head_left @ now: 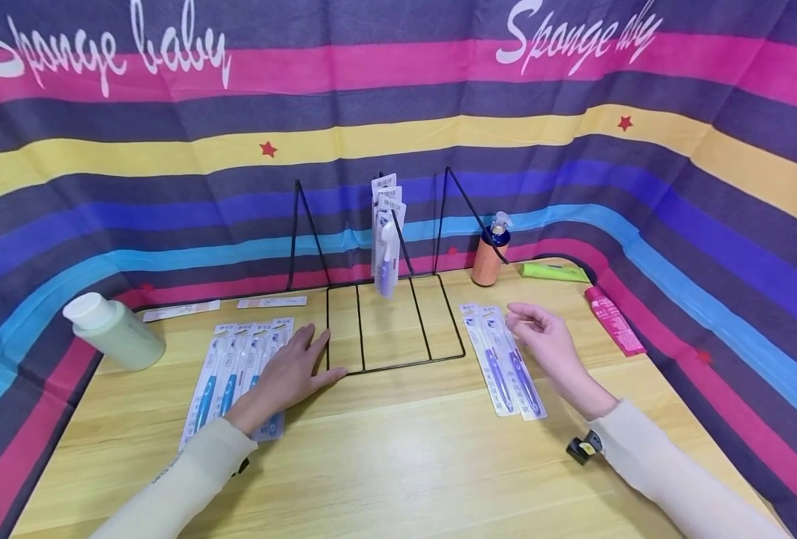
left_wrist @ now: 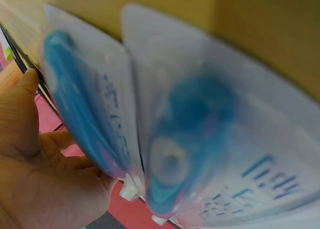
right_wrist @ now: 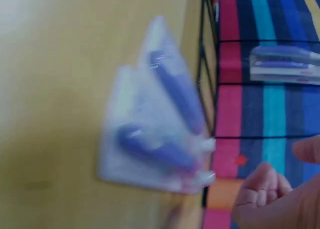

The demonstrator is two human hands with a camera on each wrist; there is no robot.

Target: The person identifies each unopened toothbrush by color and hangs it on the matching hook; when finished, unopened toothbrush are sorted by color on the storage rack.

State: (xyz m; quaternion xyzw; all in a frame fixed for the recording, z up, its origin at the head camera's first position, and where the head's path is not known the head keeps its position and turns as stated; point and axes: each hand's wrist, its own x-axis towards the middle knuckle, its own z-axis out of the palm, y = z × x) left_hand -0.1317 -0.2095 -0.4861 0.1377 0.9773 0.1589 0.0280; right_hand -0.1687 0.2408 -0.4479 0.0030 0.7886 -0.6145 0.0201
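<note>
My left hand (head_left: 294, 374) lies with fingers spread beside the left edge of a black wire rack (head_left: 327, 329), partly over several packaged teal toothbrushes (head_left: 208, 389). The left wrist view shows two of these teal toothbrush packs (left_wrist: 85, 109) close up, with no fingers closed round them. Over the upper end of two packaged purple toothbrushes (head_left: 496, 367) hovers my right hand (head_left: 547, 340), its fingers loosely bent. Nothing is between thumb and fingers of the right hand (right_wrist: 285, 204) in the right wrist view. More purple toothbrush packs (head_left: 386, 254) hang from the rack's hook.
A pale green bottle (head_left: 118, 333) with a white cap leans at the left. Two slim flat packs (head_left: 272, 302) lie near the back edge. Behind the right hand are an orange pump bottle (head_left: 486, 262), a green tube (head_left: 553, 272) and a pink tube (head_left: 614, 322). Striped cloth surrounds the table.
</note>
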